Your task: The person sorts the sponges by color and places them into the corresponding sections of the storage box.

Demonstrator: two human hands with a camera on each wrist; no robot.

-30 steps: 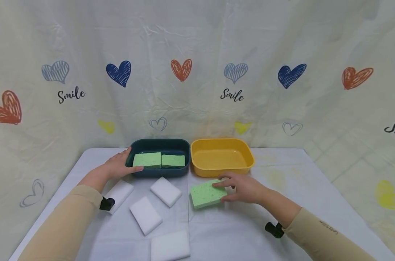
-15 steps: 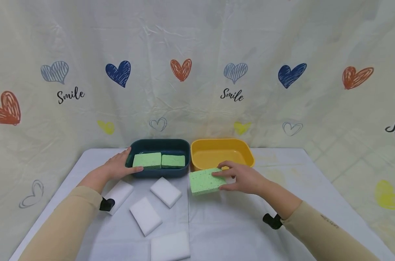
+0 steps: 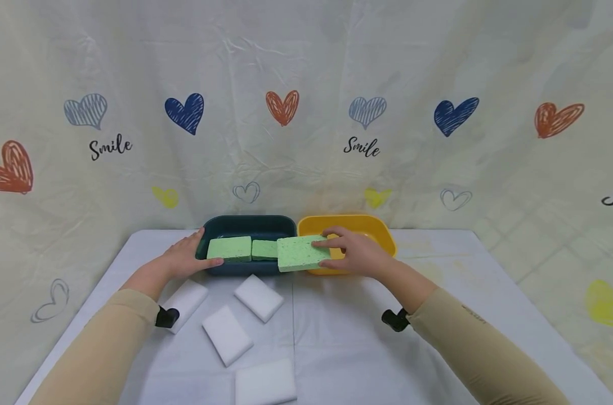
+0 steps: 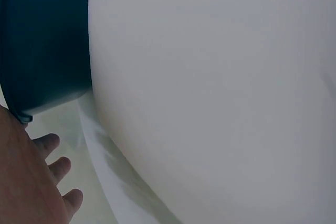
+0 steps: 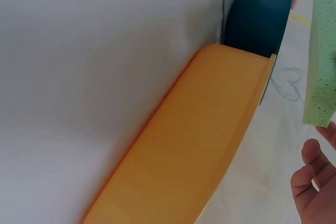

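A green sponge point(image 3: 301, 253) is held up in my right hand point(image 3: 359, 253), pinched at its right end between thumb and fingers. It overlaps the right end of the dark teal bin point(image 3: 250, 223) and the left part of the yellow bin point(image 3: 382, 225) in the head view. The right wrist view shows the green sponge point(image 5: 321, 61) above the level of the bins' rims. Two green sponges point(image 3: 229, 248) lie side by side in the teal bin. My left hand point(image 3: 184, 259) holds that bin's left end, thumb over the front rim and fingers along the outer side.
Several white foam blocks point(image 3: 227, 336) lie on the white tablecloth point(image 3: 347, 360) in front of the teal bin, one partly behind the left wrist camera point(image 3: 166, 317). Both bins stand side by side at the table's back, before a curtain printed with hearts point(image 3: 184, 113).
My right hand has lifted the green sponge off the table front and carried it up and left, from before the yellow bin to the teal bin's right end. My left hand has stayed put.
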